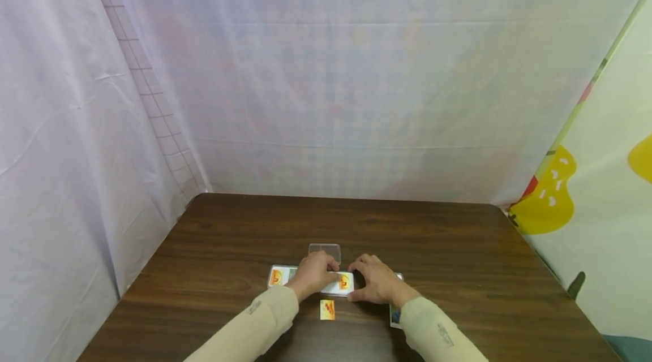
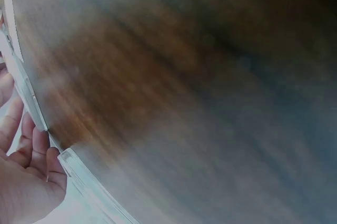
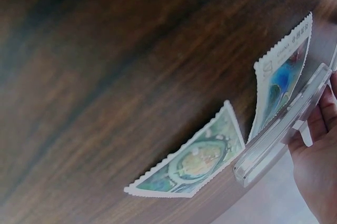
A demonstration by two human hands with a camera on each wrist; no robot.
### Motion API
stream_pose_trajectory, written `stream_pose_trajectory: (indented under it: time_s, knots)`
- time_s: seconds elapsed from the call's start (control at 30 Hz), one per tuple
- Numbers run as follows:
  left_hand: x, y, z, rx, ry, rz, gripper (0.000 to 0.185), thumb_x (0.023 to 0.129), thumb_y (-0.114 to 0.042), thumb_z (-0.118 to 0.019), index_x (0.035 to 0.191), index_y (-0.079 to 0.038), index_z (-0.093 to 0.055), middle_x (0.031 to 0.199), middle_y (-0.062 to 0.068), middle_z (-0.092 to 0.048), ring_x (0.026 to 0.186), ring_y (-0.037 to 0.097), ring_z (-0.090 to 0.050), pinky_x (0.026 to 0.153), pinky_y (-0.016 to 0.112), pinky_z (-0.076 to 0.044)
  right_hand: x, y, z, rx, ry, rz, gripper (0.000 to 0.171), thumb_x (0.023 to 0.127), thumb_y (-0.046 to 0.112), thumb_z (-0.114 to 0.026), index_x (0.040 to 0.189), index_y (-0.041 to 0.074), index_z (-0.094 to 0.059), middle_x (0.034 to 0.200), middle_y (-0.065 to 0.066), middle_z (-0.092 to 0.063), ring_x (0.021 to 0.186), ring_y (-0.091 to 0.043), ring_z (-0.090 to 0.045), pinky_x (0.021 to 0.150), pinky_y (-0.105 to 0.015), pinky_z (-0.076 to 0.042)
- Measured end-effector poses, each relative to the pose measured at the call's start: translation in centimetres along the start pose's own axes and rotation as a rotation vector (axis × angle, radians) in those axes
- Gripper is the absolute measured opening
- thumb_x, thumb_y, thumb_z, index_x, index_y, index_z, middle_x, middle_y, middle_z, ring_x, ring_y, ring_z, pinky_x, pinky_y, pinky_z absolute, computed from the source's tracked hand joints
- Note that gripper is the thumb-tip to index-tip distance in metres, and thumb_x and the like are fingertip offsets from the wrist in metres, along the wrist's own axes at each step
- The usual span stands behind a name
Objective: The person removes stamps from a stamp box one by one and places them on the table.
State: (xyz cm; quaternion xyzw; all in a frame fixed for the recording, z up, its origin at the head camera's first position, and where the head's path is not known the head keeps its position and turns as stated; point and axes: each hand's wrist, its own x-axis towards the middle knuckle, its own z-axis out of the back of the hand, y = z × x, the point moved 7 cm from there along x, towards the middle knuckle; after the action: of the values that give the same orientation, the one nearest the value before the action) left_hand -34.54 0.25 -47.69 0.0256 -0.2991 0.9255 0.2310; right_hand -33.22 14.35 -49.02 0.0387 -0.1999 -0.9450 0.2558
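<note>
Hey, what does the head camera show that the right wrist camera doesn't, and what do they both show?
Only the head view shows the left hand, the small yellow-and-red stamp lying alone, a clear plastic lid and the draped white cloth walls. Only the right wrist view shows the greenish perforated stamps in detail beside the clear plastic case. Both show the right hand and the dark brown wooden table.

Two arms in long beige sleeves

Left sleeve (image 1: 254, 322) at 7 o'clock, right sleeve (image 1: 438, 334) at 5 o'clock; each bears a small grey marking near its ribbed cuff.
</note>
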Motion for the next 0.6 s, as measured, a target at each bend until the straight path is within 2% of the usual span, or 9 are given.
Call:
stream_pose_trajectory:
  time_s: [0.33,0.6]
  knots:
    - [-0.08,-0.34,0.32,0.026,-0.016,-0.008,0.012,0.083,-0.02,-0.076,0.087,-0.009,-0.075,0.094,0.002,-0.069,0.091,0.023,-0.061,0.082,0.041,-0.046,-0.04,0.09,0.07,-0.008,0.005,0.006,0.06,0.077,0.043,-0.083,0.12,0.008,-0.062,0.123,-0.012,-0.055,0.117,-0.035,-0.05,0.098,-0.053,-0.042]
    - [-0.06,-0.19,0.03,0.041,-0.01,0.001,0.011,0.084,-0.021,-0.076,0.085,-0.01,-0.076,0.091,0.001,-0.069,0.09,0.021,-0.061,0.083,0.043,-0.046,-0.05,0.16,0.14,-0.013,-0.004,0.018,0.059,0.076,0.042,-0.083,0.119,0.007,-0.063,0.122,-0.012,-0.055,0.116,-0.035,-0.05,0.098,-0.053,-0.043]
